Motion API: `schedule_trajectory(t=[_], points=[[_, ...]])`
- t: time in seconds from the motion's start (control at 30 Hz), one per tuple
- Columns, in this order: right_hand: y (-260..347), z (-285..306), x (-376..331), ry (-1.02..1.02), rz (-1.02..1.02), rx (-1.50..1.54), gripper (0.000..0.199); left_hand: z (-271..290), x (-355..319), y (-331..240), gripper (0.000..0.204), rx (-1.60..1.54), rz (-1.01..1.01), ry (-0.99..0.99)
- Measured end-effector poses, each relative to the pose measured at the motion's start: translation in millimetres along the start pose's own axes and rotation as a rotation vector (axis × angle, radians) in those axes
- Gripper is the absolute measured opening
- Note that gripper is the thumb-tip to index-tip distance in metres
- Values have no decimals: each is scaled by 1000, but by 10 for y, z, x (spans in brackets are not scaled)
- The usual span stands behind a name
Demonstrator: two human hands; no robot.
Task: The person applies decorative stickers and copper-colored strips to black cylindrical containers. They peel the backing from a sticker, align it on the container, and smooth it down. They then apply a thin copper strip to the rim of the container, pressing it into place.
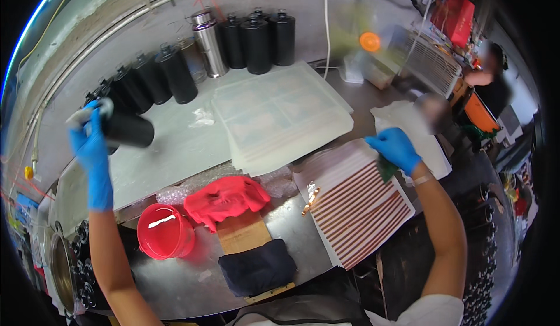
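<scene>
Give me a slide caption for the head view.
Left hand in blue glove holds a tilted black bottle; right hand near striped sheet.

"Where does this view look from?"
"The person's head, facing down across the surface (306, 227), near enough that both forearms (111, 250) fill part of the frame's lower corners."
</scene>
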State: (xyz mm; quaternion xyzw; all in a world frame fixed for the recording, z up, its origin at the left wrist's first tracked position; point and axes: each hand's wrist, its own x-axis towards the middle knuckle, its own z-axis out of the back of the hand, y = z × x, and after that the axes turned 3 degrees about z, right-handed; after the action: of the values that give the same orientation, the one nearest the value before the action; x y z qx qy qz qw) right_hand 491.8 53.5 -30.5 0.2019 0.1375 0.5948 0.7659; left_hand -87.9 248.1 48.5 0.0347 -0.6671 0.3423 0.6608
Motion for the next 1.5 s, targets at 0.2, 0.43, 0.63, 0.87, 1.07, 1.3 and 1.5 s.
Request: schedule_trajectory(t=[0.2,0.43,0.63,0.87,1.07,1.3,1.5], points=[[-146,-474,593,28,-77,99,44,403,-372,-1850,14,-179,641,291],[52,-505,683,13,-140,-26,40,-100,-1615,-1678,24,3,746,689],[47,-506,800,-35,-135,-165,41,-171,-2202,-2275,78,67,511,667],[212,-418,727,-144,-48,-247,29,-97,-2552,-2258,86,-352,1032,450],[129,-523,828,-321,86,-375,17,-52,-2500,-2237,84,-327,1044,482],[278,-478,957,-253,52,-360,20,-59,-2492,-2301,82,-373,1077,459],[224,-397,1022,-58,-109,-401,26,-57,-2537,-2264,83,-367,1080,477]])
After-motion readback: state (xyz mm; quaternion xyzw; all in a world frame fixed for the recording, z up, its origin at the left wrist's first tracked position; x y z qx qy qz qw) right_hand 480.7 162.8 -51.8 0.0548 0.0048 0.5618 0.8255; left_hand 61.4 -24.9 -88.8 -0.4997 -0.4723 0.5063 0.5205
